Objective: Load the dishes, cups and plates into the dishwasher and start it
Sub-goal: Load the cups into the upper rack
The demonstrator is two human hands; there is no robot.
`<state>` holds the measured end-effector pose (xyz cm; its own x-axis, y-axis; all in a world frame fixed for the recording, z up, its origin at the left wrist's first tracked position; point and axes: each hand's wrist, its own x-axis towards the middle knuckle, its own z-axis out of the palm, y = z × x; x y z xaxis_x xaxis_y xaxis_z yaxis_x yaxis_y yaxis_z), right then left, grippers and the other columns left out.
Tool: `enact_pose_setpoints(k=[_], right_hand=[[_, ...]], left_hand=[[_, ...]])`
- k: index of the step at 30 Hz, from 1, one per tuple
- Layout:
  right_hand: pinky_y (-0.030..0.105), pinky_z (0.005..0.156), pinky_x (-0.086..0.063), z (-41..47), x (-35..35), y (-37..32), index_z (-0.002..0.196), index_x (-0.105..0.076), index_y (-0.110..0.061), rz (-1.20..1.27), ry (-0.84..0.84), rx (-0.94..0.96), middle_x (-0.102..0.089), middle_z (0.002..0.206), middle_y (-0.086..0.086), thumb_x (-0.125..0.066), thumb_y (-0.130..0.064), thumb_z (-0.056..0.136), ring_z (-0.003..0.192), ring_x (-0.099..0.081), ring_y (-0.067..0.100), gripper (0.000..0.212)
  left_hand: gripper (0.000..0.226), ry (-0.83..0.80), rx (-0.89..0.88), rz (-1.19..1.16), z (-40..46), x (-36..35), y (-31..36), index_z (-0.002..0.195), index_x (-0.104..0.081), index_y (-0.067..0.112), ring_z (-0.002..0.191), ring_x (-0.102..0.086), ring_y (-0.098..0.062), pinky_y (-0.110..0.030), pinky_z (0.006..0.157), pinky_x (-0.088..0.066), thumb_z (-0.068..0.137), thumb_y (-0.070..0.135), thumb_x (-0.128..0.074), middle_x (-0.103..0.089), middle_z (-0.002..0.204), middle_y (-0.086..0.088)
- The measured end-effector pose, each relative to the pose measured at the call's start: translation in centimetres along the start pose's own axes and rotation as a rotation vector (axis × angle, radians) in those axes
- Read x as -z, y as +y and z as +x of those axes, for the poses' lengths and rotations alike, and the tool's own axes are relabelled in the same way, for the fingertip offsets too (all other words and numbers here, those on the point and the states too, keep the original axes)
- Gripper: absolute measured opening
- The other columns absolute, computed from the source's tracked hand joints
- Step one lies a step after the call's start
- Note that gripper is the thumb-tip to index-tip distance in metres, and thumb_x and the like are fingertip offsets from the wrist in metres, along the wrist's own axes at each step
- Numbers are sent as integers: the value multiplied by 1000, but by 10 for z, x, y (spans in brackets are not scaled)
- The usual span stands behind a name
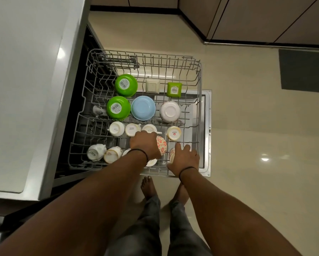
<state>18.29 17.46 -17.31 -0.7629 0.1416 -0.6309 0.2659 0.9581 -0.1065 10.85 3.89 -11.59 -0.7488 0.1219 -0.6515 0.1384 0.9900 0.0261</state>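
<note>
Cups go into the pulled-out dishwasher rack [199, 100] as loading nears its end.

The left hand [144, 144] is closed over a red-patterned cup [162, 144] in the rack's near rows, while the right hand [185, 157] grips a second patterned cup [172, 153] just beside it. Green bowls [126, 85], a blue bowl [143, 107] and white cups [116, 128] already sit upside down on the wires. The two patterned cups sit close together; if either is set down off the prongs it could tip, knock its neighbour and chip, or collect water in the wash.
</note>
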Motion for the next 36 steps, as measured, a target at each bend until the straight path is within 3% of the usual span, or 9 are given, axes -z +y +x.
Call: enact_pose_setpoints(k=[6, 10, 13, 17, 23, 29, 32, 34, 36], right_hand=[[44, 101, -38, -4, 0, 9, 143, -28, -24, 77, 62, 77, -44, 136, 10, -67, -62, 73, 123, -44, 30, 88], [40, 107, -38, -9, 9, 9, 149, -21, -28, 232, 150, 378, -43, 143, 3, -74, -53, 69, 126, -45, 23, 99], [44, 103, -44, -11, 18, -4, 148, -24, -29, 350, 145, 491, -41, 144, 2, -78, -51, 63, 124, -47, 23, 104], [43, 108, -38, -10, 20, -19, 143, -33, -25, 363, 255, 477, -42, 146, 3, -79, -54, 62, 132, -41, 23, 98], [44, 102, -39, -5, 16, -23, 136, -43, -28, 277, 316, 519, -59, 129, -5, -75, -54, 62, 119, -54, 19, 85], [41, 98, -42, 2, 12, -25, 135, -46, -22, 250, 297, 554, -59, 127, 1, -75, -50, 65, 116, -54, 24, 81], [37, 85, -48, 4, 15, -20, 129, -47, -17, 348, 266, 497, -59, 121, 4, -80, -48, 65, 108, -56, 25, 78], [35, 77, -48, 5, 17, -16, 127, -46, -18, 405, 272, 454, -58, 118, 5, -82, -45, 64, 105, -56, 26, 78], [38, 79, -51, 7, 19, -15, 132, -42, -17, 454, 291, 395, -57, 121, 7, -82, -42, 64, 108, -56, 27, 82]], left_hand=[[59, 22, 7, -3, -5, -3, 6, 120, -54, 24, 114, -57, -30, -35, 83, -48, 70, 46, -75, -59, 121, -8], [65, 14, 33, -43, -4, 1, 7, 117, -54, 21, 109, -59, -29, -35, 82, -49, 65, 53, -76, -61, 116, -8], [50, -22, 33, -183, -2, 13, 7, 103, -58, 20, 101, -63, -29, -35, 79, -50, 67, 52, -70, -66, 108, -7], [45, -112, 0, -271, 5, 25, 1, 98, -64, 21, 95, -62, -25, -33, 76, -48, 64, 51, -67, -67, 103, -6], [37, -271, -25, -388, 6, 21, -11, 88, -62, 14, 82, -59, -23, -25, 56, -41, 66, 37, -81, -66, 93, -7], [90, -246, -121, -539, 3, 8, -31, 123, -50, 16, 100, -59, -19, -38, 86, -53, 45, 44, -86, -61, 113, -1], [71, -265, -89, -800, 0, 2, -47, 126, -48, 10, 87, -57, -15, -32, 74, -51, 65, 10, -84, -56, 101, -3], [69, -184, 25, -918, 2, -6, -57, 118, -58, 0, 86, -58, -20, -34, 71, -50, 55, 17, -81, -61, 100, -11], [61, -128, 71, -709, 5, -17, -62, 112, -62, -3, 97, -58, -24, -38, 83, -49, 62, 27, -80, -62, 110, -15]])
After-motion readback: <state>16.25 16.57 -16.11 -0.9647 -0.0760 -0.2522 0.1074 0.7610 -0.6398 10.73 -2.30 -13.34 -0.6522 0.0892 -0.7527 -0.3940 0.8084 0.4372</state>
